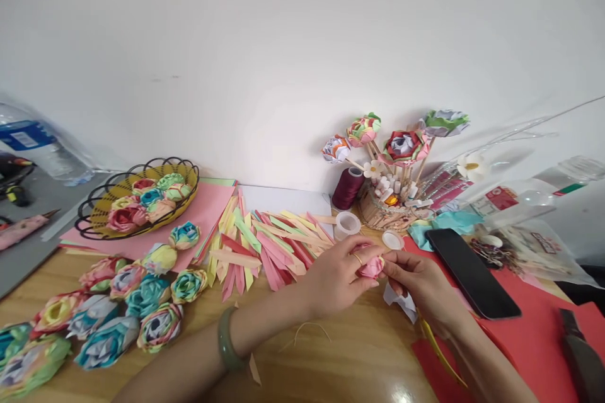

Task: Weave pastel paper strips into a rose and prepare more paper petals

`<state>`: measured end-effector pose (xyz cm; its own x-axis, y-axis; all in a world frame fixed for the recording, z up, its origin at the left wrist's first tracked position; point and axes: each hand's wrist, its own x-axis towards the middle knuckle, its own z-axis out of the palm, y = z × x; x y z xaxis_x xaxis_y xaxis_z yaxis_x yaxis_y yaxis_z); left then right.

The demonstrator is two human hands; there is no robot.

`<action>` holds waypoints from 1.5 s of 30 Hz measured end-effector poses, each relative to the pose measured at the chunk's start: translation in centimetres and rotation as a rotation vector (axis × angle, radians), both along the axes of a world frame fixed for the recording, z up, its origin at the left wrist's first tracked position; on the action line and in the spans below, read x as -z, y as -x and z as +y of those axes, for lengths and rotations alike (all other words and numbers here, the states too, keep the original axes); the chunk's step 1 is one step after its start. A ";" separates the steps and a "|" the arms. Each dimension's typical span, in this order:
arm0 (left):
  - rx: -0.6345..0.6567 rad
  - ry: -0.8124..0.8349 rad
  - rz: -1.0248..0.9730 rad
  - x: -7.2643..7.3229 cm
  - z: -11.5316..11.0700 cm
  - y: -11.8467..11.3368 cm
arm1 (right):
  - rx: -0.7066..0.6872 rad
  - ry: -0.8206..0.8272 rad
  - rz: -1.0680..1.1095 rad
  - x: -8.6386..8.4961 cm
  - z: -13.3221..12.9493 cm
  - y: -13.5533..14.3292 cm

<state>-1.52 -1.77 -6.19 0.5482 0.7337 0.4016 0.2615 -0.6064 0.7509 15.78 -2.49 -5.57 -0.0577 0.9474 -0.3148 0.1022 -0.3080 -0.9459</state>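
Observation:
A small pink paper flower (371, 267) is held above the wooden table between both hands. My left hand (338, 274), with a ring on one finger and a green bangle on the wrist, is closed around its left side. The fingers of my right hand (416, 280) pinch the flower's right edge. Just behind the hands stand a small white tub (347, 225) and a round lid (392, 240). Folded paper strips (269, 242) in pink, yellow, green and red lie heaped to the left. A crumpled white paper piece (399, 302) sits below my right hand.
Several finished paper flowers (149, 296) cover the table's left, by a yellow basket (101, 211) of more. Behind are a maroon thread spool (348, 189) and a pot (392, 211) of stemmed flowers. A black phone (472, 274) and red paper (543, 321) lie at right.

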 end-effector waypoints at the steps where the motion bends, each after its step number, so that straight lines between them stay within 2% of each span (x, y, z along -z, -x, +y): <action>1: 0.001 -0.001 0.005 0.0 0.0 0.0 | 0.005 -0.001 -0.002 0.0 0.0 0.0; 16: -0.036 0.001 0.003 0.4 0.0 0.0 | 0.045 0.015 -0.008 -0.4 -0.1 0.5; 23: -0.032 0.001 0.030 0.5 -0.1 -0.1 | 0.010 0.016 -0.104 -0.7 -0.2 0.6; 33: -0.032 -0.136 0.097 0.7 -0.5 -0.3 | 0.014 0.002 -0.176 -1.1 -0.4 0.7; 45: 0.013 -0.225 -0.024 0.6 0.0 0.2 | -0.003 0.012 -0.084 -1.5 -0.7 -0.1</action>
